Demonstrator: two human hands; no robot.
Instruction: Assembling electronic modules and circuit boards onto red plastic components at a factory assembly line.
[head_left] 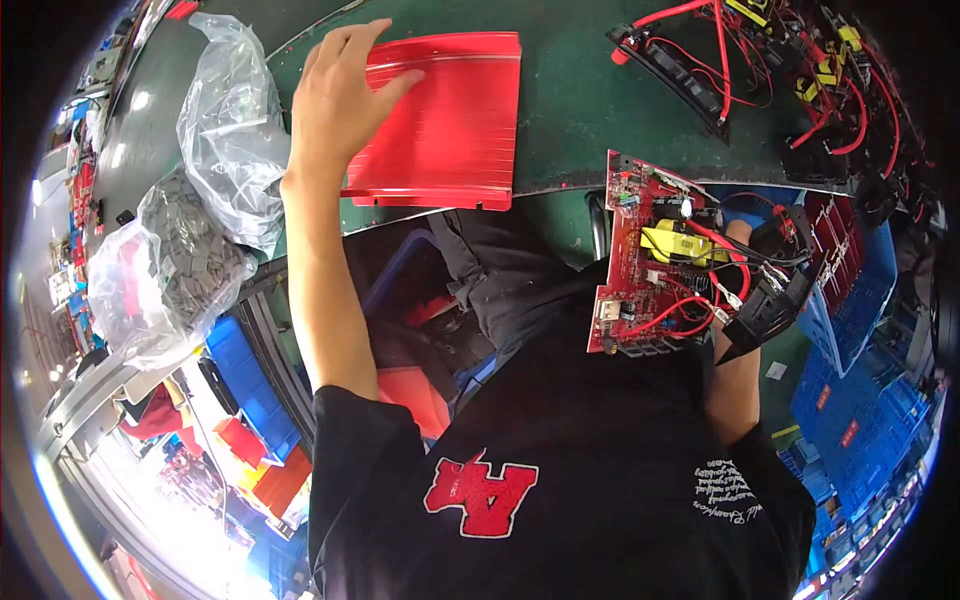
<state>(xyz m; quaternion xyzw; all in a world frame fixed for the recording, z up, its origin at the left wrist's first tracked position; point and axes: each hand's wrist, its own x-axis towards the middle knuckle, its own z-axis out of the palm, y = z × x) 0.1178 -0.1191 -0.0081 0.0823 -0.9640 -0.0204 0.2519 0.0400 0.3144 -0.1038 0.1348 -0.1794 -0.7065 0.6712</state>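
Note:
My left hand [345,85] is over the left side of a red metal housing [450,125], with fingers stretched and thumb apart; whether it touches the metal I cannot tell. The housing lies on the green worktop and has raised edges and fine ridges. At the right, in front of my chest, a red circuit board [630,250] is held up, with a yellow transformer, red wires and a black end panel [775,310] attached. My right hand [738,232] grips this board from behind; most of its fingers are hidden by the parts.
Clear plastic bags [235,120] lie on the left, one with grey pieces [190,260] inside. More wired black panels [680,75] and yellow parts are at the far right of the green worktop [570,110]. A blue crate [860,300] with red boards stands right of me.

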